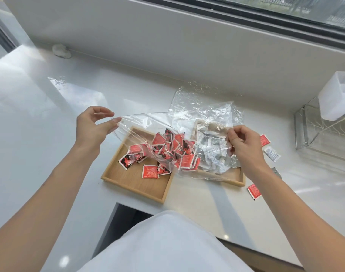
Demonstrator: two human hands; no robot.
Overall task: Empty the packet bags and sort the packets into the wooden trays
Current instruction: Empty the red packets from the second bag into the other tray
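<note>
A: What are the hands doing?
B: The left hand (95,127) and right hand (244,143) are each pinching an edge of the clear bag (187,122), stretching it over the trays.
A: And the packets?
B: Red packets (167,150) are lying in the left wooden tray (132,179); white packets (212,156) at three o'clock in the right tray (234,178).

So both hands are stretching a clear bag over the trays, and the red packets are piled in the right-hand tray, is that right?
Not quite. The head view shows the red packets piled in the left tray, not the right one. The right tray holds pale, whitish packets. The rest stands: the left hand and right hand are stretching a clear bag over the trays.
</note>
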